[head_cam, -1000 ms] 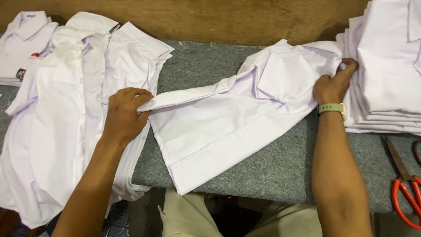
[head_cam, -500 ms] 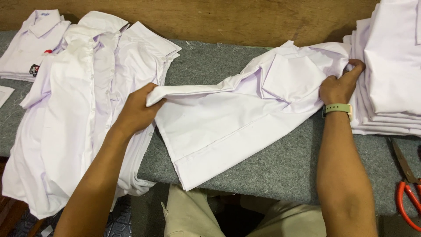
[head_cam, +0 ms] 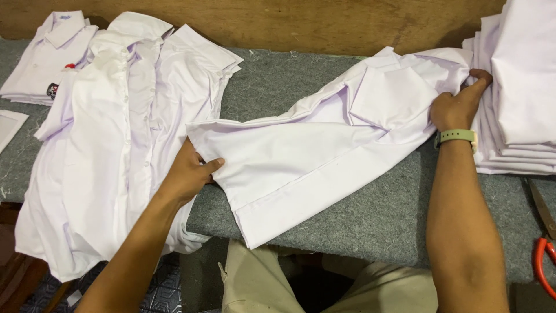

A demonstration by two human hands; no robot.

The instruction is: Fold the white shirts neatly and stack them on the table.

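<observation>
Head view: left hand (head_cam: 188, 174) fingers pinch the white shirt (head_cam: 313, 150) at its hem edge; right hand (head_cam: 457, 107) fingers grasp its collar end beside the folded stack (head_cam: 521, 87) on the grey worktop (head_cam: 370, 220).

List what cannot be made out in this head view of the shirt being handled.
- Left hand: fingertips hidden under the white shirt, so its grip is unclear.
- Right hand: fingers tucked into the shirt's folds beside the stack of folded shirts.
- Red-handled scissors: cut off by the right edge.
- Emblem on the far-left shirt: too small to tell.
- Stack's top: cut off by the upper edge.
</observation>
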